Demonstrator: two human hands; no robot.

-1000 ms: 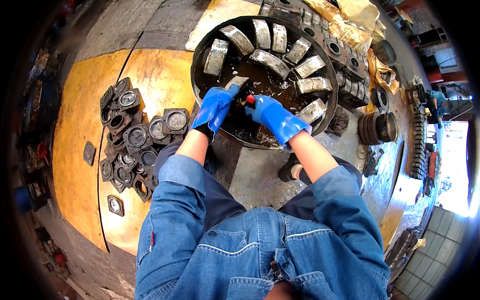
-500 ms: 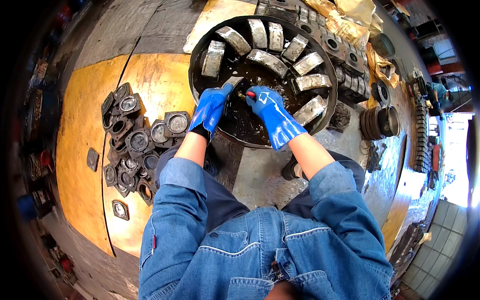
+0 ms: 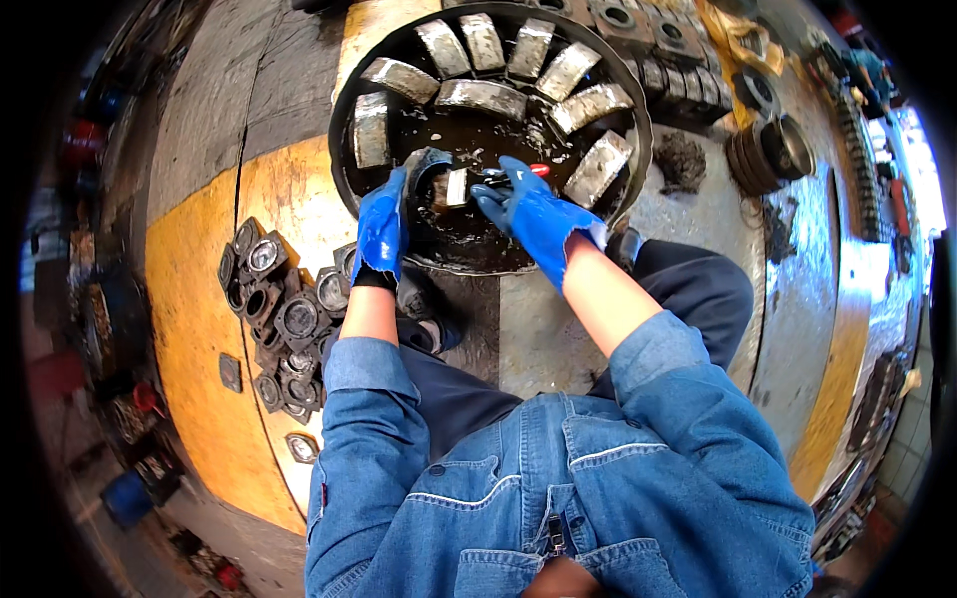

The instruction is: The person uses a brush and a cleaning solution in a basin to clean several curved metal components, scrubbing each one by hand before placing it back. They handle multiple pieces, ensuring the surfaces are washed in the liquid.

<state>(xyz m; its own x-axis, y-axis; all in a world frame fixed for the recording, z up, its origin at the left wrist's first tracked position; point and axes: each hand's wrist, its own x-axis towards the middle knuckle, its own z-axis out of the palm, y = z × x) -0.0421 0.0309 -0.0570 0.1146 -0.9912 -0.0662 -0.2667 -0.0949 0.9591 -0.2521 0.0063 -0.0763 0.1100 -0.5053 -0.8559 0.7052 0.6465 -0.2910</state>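
Observation:
My left hand (image 3: 381, 224), in a blue rubber glove, grips a dark, wet curved metal segment (image 3: 427, 159) by its left side, over the near part of a large round pan (image 3: 340, 149). My right hand (image 3: 533, 204), gloved likewise, holds a paintbrush (image 3: 457, 187) with a pale metal band and a red handle end. The brush's bristles point left, close to the segment's hollow side; whether they touch it I cannot tell. Dark liquid (image 3: 478, 231) covers the pan's bottom. Several silvery curved metal segments (image 3: 482, 98) lie around the pan's far and side parts.
Left of the pan, dark square metal pieces with round openings (image 3: 299, 319) are heaped on a yellow board (image 3: 184, 269). Rings (image 3: 758, 154), a dark clump (image 3: 681, 162) and rows of blocks (image 3: 678, 85) stand to the right. Another person (image 3: 869, 75) is at the far right.
The view has shifted, so the pan sits further left and higher. The segment in my left hand has turned, showing its hollow side. My right hand's fingers have loosened somewhat around the brush.

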